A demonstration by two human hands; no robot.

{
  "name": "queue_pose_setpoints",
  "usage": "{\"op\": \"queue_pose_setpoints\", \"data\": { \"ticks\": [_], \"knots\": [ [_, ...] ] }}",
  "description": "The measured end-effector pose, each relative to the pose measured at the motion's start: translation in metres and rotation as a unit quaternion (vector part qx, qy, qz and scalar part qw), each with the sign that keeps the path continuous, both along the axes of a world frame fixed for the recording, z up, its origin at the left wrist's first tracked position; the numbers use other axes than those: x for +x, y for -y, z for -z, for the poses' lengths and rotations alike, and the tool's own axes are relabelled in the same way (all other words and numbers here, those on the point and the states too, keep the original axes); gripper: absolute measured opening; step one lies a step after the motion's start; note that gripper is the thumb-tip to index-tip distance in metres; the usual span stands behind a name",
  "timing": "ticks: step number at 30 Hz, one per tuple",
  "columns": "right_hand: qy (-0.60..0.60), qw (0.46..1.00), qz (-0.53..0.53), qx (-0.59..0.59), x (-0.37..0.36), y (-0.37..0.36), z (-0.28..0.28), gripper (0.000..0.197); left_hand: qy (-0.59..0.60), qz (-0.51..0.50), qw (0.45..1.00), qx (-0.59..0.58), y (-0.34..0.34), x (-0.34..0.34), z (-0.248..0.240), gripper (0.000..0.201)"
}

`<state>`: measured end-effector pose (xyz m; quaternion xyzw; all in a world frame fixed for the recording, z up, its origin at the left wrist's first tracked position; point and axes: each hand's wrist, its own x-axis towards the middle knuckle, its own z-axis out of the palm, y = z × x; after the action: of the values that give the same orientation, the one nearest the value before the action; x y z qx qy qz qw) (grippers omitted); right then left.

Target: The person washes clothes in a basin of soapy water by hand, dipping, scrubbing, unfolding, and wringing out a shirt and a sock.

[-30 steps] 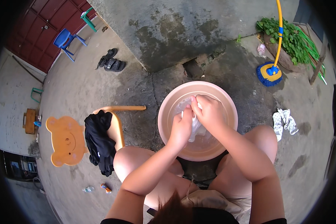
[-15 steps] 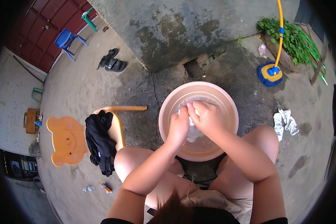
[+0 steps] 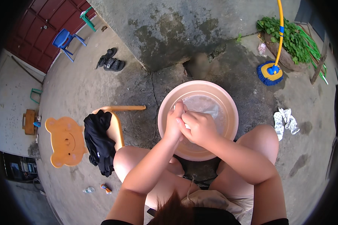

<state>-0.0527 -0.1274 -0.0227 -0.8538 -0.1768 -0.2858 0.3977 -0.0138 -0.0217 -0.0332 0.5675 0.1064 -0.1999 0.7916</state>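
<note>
At upper left, a dark red metal door (image 3: 32, 37) is filling the corner, with a blue plastic chair (image 3: 63, 38) standing on the concrete floor (image 3: 79, 86) near it. Closer to me, an orange chair (image 3: 64, 144) with a smiling bear-face panel is carrying a rumpled black garment (image 3: 98, 137); a clear plastic bottle (image 3: 89, 190) is lying on the floor nearby. Farther off, black sandals (image 3: 114, 65) are lying together. In the middle, a round peach plastic basin (image 3: 233, 120) is holding cloudy, sudsy water (image 3: 196, 102) in front of my bare knees (image 3: 264, 137). Over the basin's left part, my left grip (image 3: 174, 122) is pressing against my right grip (image 3: 199, 128). Both are clenching white cloth (image 3: 213, 111), which is showing as a scrap between thumb and fingers and as a fold in the water just beyond my right knuckles; whether that is one piece, I cannot tell. To the right, a yellow-handled mop (image 3: 269, 71) is resting its blue-fringed head on the floor, spotted white socks (image 3: 278, 125) are lying beside my right knee, and leafy green plants (image 3: 289, 41) are growing beyond.
</note>
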Motion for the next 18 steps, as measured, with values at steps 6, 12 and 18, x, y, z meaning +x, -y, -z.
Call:
{"op": "queue_pose_setpoints", "data": {
  "ticks": [6, 12, 18],
  "knots": [
    [-0.035, 0.997, 0.067, -0.008, 0.030, 0.024, 0.007, 0.025, 0.007, -0.048, 0.997, 0.060, 0.015, -0.018, -0.008, 0.043],
    [-0.022, 1.000, -0.009, 0.013, 0.003, 0.001, -0.002, 0.029, 0.003, -0.038, 0.999, 0.009, 0.002, 0.002, -0.003, 0.037],
    [-0.051, 0.998, 0.046, 0.008, 0.018, 0.014, 0.009, 0.028, 0.006, -0.083, 0.996, 0.044, 0.022, -0.015, -0.003, 0.040]
  ]
}}
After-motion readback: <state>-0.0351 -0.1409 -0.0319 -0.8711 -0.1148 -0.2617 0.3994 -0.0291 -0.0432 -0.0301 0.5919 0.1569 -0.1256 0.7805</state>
